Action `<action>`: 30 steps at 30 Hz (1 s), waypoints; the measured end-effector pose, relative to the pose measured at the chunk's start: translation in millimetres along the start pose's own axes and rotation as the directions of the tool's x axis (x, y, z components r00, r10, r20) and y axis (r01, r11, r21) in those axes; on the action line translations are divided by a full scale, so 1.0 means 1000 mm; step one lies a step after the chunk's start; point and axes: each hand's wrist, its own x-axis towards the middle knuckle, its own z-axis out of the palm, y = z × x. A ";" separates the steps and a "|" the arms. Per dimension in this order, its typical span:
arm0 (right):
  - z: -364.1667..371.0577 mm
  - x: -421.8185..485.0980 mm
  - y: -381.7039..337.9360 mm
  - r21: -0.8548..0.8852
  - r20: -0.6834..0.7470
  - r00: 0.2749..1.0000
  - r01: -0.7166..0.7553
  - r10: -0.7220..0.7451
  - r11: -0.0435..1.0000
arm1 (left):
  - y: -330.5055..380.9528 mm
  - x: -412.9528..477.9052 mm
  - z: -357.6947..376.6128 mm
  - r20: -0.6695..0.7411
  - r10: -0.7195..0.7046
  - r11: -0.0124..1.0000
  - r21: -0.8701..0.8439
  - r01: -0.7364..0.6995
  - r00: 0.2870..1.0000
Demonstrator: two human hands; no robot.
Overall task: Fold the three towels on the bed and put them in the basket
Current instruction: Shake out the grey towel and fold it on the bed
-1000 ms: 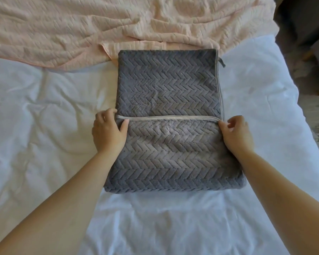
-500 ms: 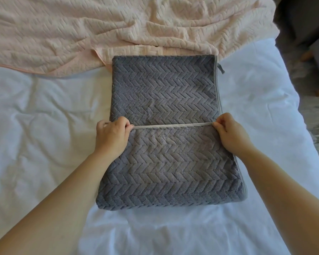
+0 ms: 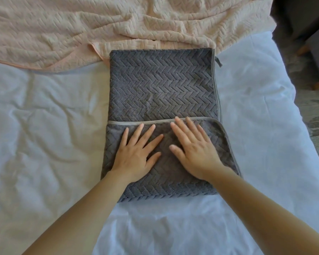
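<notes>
A grey towel (image 3: 162, 85) with a herringbone weave lies partly folded in the middle of the bed. Its near flap is folded up, and the flap's pale hem runs across the middle. My left hand (image 3: 136, 153) lies flat on that flap, fingers straight and spread. My right hand (image 3: 193, 150) presses flat beside it, fingertips reaching the hem. A pink towel (image 3: 118, 24) lies crumpled and unfolded across the far side of the bed, its edge touching the grey towel's far end. No basket is in view.
The white sheet of the bed (image 3: 44, 135) spreads wrinkled to the left, right and near side. The bed's right edge drops to a patterned floor (image 3: 313, 115). Dark furniture (image 3: 306, 24) with wooden legs stands at the far right.
Both hands let go of the flap's hem corners and moved inward. They now lie flat on the folded flap, which rests on the towel.
</notes>
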 end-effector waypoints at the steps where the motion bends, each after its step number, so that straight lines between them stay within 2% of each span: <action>1: 0.009 -0.007 0.003 -0.059 0.059 0.998 -0.024 0.028 0.998 | -0.002 0.002 0.003 0.012 0.011 1.000 0.011 -0.011 1.000; 3: 0.017 -0.019 0.020 -0.151 0.089 0.986 -0.123 0.138 0.981 | -0.010 0.000 0.009 0.040 -0.009 0.999 0.048 0.007 0.999; 5: 0.018 -0.025 0.037 -0.185 0.060 0.975 -0.199 0.213 0.962 | -0.024 -0.007 0.012 0.048 -0.099 0.992 0.088 0.094 0.994; 8: 0.011 -0.028 0.046 -0.177 0.056 0.964 -0.246 0.259 0.953 | -0.042 -0.016 0.007 0.064 -0.227 0.970 0.105 0.220 0.972; 10: 0.002 -0.035 0.050 -0.123 0.022 0.961 -0.271 0.276 0.955 | -0.046 -0.026 -0.003 0.055 -0.261 0.965 0.047 0.258 0.964; 11: -0.007 -0.041 0.053 -0.058 0.001 0.964 -0.267 0.268 0.962 | -0.048 -0.036 -0.008 0.022 -0.228 0.974 -0.005 0.228 0.973; 13: -0.021 -0.059 0.062 0.053 -0.020 0.985 -0.169 0.170 0.984 | -0.050 -0.060 -0.014 -0.058 -0.051 0.997 -0.052 0.048 0.997; 15: -0.029 -0.083 0.067 0.047 0.041 0.999 -0.026 0.024 0.999 | -0.047 -0.086 -0.011 -0.049 0.110 0.994 -0.016 -0.111 0.993; 16: -0.028 -0.094 0.067 -0.002 0.103 0.994 0.033 -0.032 0.999 | -0.044 -0.096 -0.006 -0.013 0.140 0.990 0.017 -0.140 0.990; 18: -0.021 -0.107 0.067 -0.136 0.218 0.974 0.099 -0.068 0.986 | -0.035 -0.106 0.006 0.058 0.104 0.990 0.087 -0.109 0.993; 21: -0.009 -0.112 0.066 -0.221 0.236 0.970 0.105 -0.052 0.969 | -0.031 -0.106 0.020 0.060 0.047 0.992 0.112 -0.054 0.997; 24: -0.008 -0.112 0.063 -0.270 0.263 0.965 0.087 -0.014 0.959 | -0.031 -0.102 0.022 0.142 0.020 0.988 0.148 -0.041 0.990; 27: -0.014 -0.120 0.056 -0.254 0.300 0.954 0.068 0.012 0.965 | -0.027 -0.105 0.013 0.211 -0.014 0.989 0.149 -0.018 0.977; 30: -0.031 -0.129 0.047 -0.174 0.372 0.928 0.048 0.020 0.984 | -0.022 -0.114 -0.010 0.318 0.013 0.999 0.041 -0.028 0.948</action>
